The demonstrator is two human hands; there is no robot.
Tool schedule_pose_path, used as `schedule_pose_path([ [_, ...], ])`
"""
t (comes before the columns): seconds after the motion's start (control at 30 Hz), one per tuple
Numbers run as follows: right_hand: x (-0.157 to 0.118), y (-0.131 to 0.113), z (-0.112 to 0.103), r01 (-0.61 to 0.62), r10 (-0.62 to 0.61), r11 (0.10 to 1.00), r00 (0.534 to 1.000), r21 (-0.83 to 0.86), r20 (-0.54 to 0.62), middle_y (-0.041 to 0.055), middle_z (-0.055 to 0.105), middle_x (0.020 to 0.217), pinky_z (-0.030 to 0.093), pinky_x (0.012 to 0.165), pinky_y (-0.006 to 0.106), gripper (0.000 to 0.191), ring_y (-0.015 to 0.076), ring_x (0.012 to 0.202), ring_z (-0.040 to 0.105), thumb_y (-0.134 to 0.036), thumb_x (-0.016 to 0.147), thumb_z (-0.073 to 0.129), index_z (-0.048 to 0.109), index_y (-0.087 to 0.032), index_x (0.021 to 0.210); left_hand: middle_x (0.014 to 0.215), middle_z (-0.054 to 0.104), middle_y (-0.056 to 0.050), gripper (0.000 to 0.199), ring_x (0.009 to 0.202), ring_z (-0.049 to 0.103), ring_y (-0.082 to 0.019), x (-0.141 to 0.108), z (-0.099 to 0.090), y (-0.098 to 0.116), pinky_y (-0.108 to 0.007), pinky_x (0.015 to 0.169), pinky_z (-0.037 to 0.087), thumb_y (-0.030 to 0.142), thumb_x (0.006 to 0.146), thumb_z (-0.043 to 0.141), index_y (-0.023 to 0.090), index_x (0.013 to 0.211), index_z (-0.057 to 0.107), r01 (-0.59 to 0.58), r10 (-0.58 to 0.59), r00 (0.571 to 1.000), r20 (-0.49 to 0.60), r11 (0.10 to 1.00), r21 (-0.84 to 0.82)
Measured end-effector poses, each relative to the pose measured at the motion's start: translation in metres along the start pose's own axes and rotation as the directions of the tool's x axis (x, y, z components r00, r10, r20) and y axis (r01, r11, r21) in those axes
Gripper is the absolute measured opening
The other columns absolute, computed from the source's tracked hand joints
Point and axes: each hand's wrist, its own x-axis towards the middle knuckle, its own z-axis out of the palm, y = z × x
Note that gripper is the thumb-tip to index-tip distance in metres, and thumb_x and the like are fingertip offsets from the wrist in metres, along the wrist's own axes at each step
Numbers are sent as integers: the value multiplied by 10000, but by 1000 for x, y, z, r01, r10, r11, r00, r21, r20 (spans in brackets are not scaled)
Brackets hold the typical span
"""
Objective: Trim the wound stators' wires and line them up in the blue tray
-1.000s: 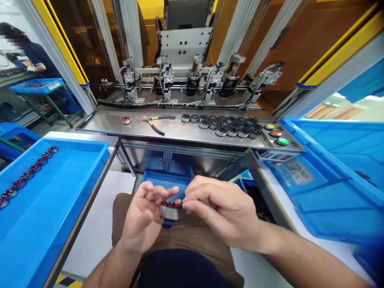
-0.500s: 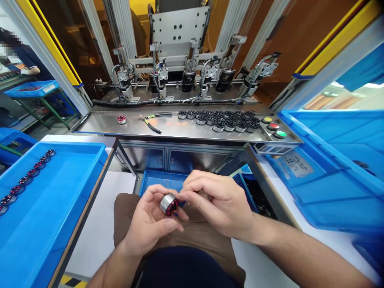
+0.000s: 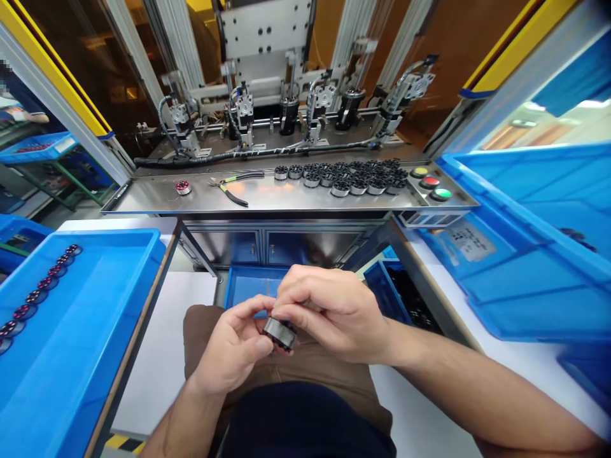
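1. The place is a factory workshop, laid out for batch assembly.
2. At the far side, metal fixtures [image 3: 323, 97] stand in a row among aluminium posts [image 3: 356, 32], yellow edge strips [image 3: 55, 70] and amber panels [image 3: 443, 95].
3. The steel counter [image 3: 267, 195] carries many matching ring-shaped parts [image 3: 359, 186], pliers [image 3: 236, 197] and coloured push buttons [image 3: 429, 182].
4. Blue plastic containers flank it: a tray [image 3: 95, 299] left, a bin [image 3: 520, 299] right.
5. Far left, another person [image 3: 23, 95] is beside another blue tray [image 3: 64, 145].

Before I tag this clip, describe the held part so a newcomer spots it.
Find the long metal ledge, then look below it to the brown trousers. There, the left hand and right hand meet at a silver-sided round part. Unlike the dark clustered parts on the ledge, it is held.
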Motion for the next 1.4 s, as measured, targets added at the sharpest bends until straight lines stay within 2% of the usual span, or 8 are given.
schedule_pose_path([
  [0.33, 0, -4, 3, 7, -11, 998, 997, -59, -72, 44, 678, 692, 520, 572, 218, 93, 119, 629, 620, -116, 922, 628, 677, -143, 847, 1095, 718, -75, 273, 832, 721, -199, -2, -4, -2, -312, 735, 595, 275, 753, 828, 204, 977, 687, -135, 136, 989, -58, 991, 25],
  [0.53, -11, -19, 20, -296, 302, 953, 916, 63, -264, 23, 659, 648, 489, 564, 210, 177, 108, 597, 606, -119, 886, 653, 678, -152, 714, 1188, 716, -76, 240, 1024, 701, -222, 3, -9, -4, -334, 900, 560, 190, 743, 832, 238, 959, 738, -355, 381, 911, -159, 919, 171],
  [0.67, -26, -20, 44, -609, 728, 567, 685, 555, 8, -1, 604, 544, 462, 523, 217, 362, 98, 508, 549, -368, 883, 695, 618, -160, 596, 1190, 726, -50, 270, 953, 738, -211, 9, -17, -3, -369, 897, 577, 177, 731, 843, 274, 963, 745, -408, 424, 899, -110, 903, 137],
  [0.77, -36, -15, 63, -591, 777, 197, 580, 782, 243, -3, 611, 528, 446, 497, 208, 395, 84, 467, 528, -464, 803, 771, 616, -151, 617, 1171, 740, -28, 282, 995, 737, -202, 11, -21, -2, -326, 886, 585, 183, 738, 844, 295, 978, 748, -423, 430, 901, -49, 900, 108],
  [0.97, -41, -6, 69, -485, 733, 35, 607, 874, 308, 40, 681, 665, 498, 550, 219, 371, 118, 579, 627, -496, 782, 790, 716, -134, 754, 1172, 744, -14, 264, 1014, 741, -198, 9, -24, 2, -286, 854, 608, 194, 741, 844, 299, 968, 761, -394, 398, 917, -34, 914, 95],
  [1.17, -37, -3, 69, -429, 635, -52, 683, 902, 361, 55, 680, 843, 501, 746, 248, 368, 136, 792, 622, -511, 866, 700, 768, -157, 942, 1226, 730, -60, 280, 770, 762, -174, 7, -23, 5, -143, 415, 508, 149, 764, 808, 309, 988, 755, -360, 360, 933, 24, 923, 136],
  [1.3, -40, 5, 71, -443, 644, 21, 692, 896, 327, 31, 627, 820, 477, 710, 249, 364, 121, 722, 556, -503, 826, 744, 748, -165, 962, 1268, 713, -48, 403, 1329, 563, -266, 6, -28, 7, -260, 849, 595, 166, 713, 858, 330, 1062, 743, -416, 417, 907, 64, 860, 296],
  [1.4, -47, 14, 65, -418, 623, 491, 781, 764, 26, 48, 655, 940, 502, 789, 301, 294, 172, 856, 599, -394, 818, 778, 722, -221, 1049, 1380, 635, -53, 695, 1360, 512, -248, 1, -30, 11, -283, 1098, 431, 299, 601, 935, 327, 1243, 669, -411, 476, 879, -18, 779, 474],
])
